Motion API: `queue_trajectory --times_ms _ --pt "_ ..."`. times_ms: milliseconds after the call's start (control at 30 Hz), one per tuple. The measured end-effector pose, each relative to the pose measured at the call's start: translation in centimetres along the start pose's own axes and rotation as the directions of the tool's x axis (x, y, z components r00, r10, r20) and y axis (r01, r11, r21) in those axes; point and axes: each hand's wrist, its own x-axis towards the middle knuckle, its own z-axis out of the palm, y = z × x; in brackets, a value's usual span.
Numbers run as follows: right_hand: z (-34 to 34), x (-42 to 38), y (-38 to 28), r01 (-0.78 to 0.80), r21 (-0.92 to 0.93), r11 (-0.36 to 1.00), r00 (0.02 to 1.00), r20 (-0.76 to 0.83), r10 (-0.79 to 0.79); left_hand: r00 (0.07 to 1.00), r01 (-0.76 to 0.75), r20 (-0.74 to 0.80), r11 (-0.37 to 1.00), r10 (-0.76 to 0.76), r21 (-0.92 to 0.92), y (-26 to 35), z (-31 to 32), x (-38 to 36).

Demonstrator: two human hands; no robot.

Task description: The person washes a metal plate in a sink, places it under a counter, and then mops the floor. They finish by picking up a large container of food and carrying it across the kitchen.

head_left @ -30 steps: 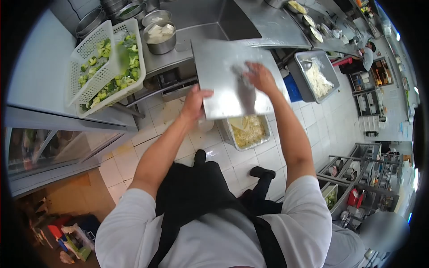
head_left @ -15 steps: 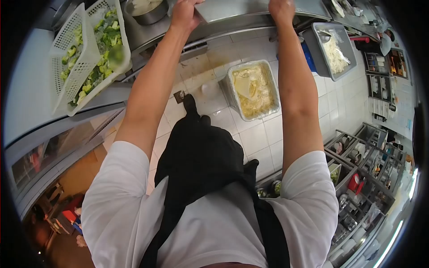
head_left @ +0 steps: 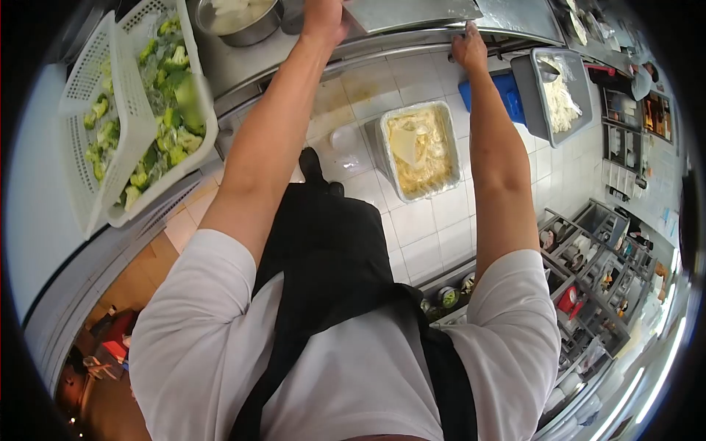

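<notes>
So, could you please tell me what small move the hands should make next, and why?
Probably ease the metal sheet slightly farther back on the counter: its near edge looks close to the counter's front edge, and the left hand and right hand are by its near corners.

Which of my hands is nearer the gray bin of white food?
Right. Your right hand is just left of the bin; your left hand is farther left, at the metal sheet.
</notes>
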Motion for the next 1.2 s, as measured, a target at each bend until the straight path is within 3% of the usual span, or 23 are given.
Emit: queue_trajectory --times_ms 33,67,100,133,167,200,233,300,400,467,567,667,700,800,867,933,1033,1067,1133,1167,1200 --pt "1.0 0.7 1.1 -0.026 0.034 0.999 0.99 0.142 0.021 1.0 0.0 0.004 1.0 0.0 -0.018 -0.1 -0.3 0.6" --pt "2.7 1.0 2.5 0.096 -0.039 0.995 0.984 0.155 -0.089 1.0 0.001 0.01 0.999 -0.001 -0.039 -0.4 -0.6 1.1" --pt "1.4 0.7 1.5 0.067 -0.026 0.997 0.972 0.227 -0.06 0.998 -0.024 0.056 0.999 0.023 0.03 -1.3 -1.7 2.0" --pt "-0.8 -0.1 -0.9 0.044 -0.011 0.999 0.956 0.292 -0.039 0.999 0.024 -0.03 0.999 -0.023 0.026 -1.3 -1.5 1.6" --pt "-1.2 -0.2 -2.0 0.062 -0.044 0.997 0.953 0.299 -0.046 0.994 0.04 -0.099 0.999 -0.037 0.023 -0.2 -0.7 1.6" --pt "-1.1 -0.1 -2.7 0.088 -0.076 0.993 0.952 0.298 -0.062 0.999 0.017 -0.04 1.0 -0.017 0.003 0.0 -0.5 1.9" --pt "-1.2 0.1 -2.9 0.112 -0.046 0.993 0.951 0.296 -0.094 0.993 0.004 -0.114 1.0 -0.004 0.003 0.2 0.1 1.9" --pt "-1.3 0.5 -2.8 0.12 0.021 0.993 0.943 0.309 -0.121 0.996 -0.025 -0.086 0.999 0.023 -0.024 0.1 0.1 2.9" --pt "-2.2 0.9 -2.2 0.153 -0.011 0.988 0.919 0.368 -0.139 0.994 -0.027 -0.102 1.0 0.028 0.014 0.4 0.3 4.3" --pt "0.8 1.4 0.9 0.181 0.032 0.983 0.935 0.305 -0.182 0.993 -0.044 -0.108 0.998 0.05 0.053 0.5 -0.3 5.0" --pt "-1.8 3.5 0.2 -0.029 0.112 0.993 0.912 0.409 -0.019 0.991 -0.057 -0.117 0.995 0.066 0.085 1.4 0.4 5.7" --pt "-5.9 5.5 -4.3 -0.35 0.09 0.932 0.911 0.264 0.317 0.984 -0.065 -0.154 0.989 0.085 0.135 1.8 0.5 6.4" --pt "-4.3 6.5 -3.7 -0.252 0.148 0.956 0.968 0.053 0.247 0.983 -0.061 -0.165 0.988 0.084 0.143 1.7 0.3 7.1" --pt "-3.7 11.0 -7.2 0.053 0.386 0.921 0.999 -0.016 -0.051 0.974 -0.044 -0.209 0.981 0.084 0.189 0.7 -0.3 8.3" --pt "-0.2 14.0 -9.3 0.291 0.505 0.813 0.942 -0.002 -0.336 0.966 -0.033 -0.24 0.972 0.091 0.234 0.2 0.0 8.5" --pt "4.5 16.5 -11.5 0.297 0.562 0.772 0.917 0.057 -0.395 0.967 -0.04 -0.225 0.947 0.117 0.319 -0.7 -0.2 9.1" --pt "10.2 20.2 -12.1 0.359 0.389 0.848 0.883 0.154 -0.444 0.973 -0.019 -0.2 0.909 0.113 0.417 -0.9 0.8 9.6" --pt "12.0 21.3 -11.4 0.18 0.407 0.895 0.931 0.224 -0.289 0.976 -0.004 -0.195 0.896 0.101 0.444 -0.6 1.7 9.3" --pt "13.5 23.5 -10.8 -0.18 0.398 0.899 0.928 0.371 0.022 0.985 0.029 -0.162 0.872 0.059 0.489 -0.4 2.9 9.7" --pt "14.3 24.0 -10.3 -0.28 0.504 0.817 0.93 0.352 0.102 0.989 0.033 -0.139 0.844 0.05 0.535 -0.6 2.5 10.3" --pt "15.4 23.8 -10.6 -0.182 0.528 0.829 0.937 0.348 -0.016 0.992 0.038 -0.12 0.818 0.037 0.573 -1.0 1.9 10.8"
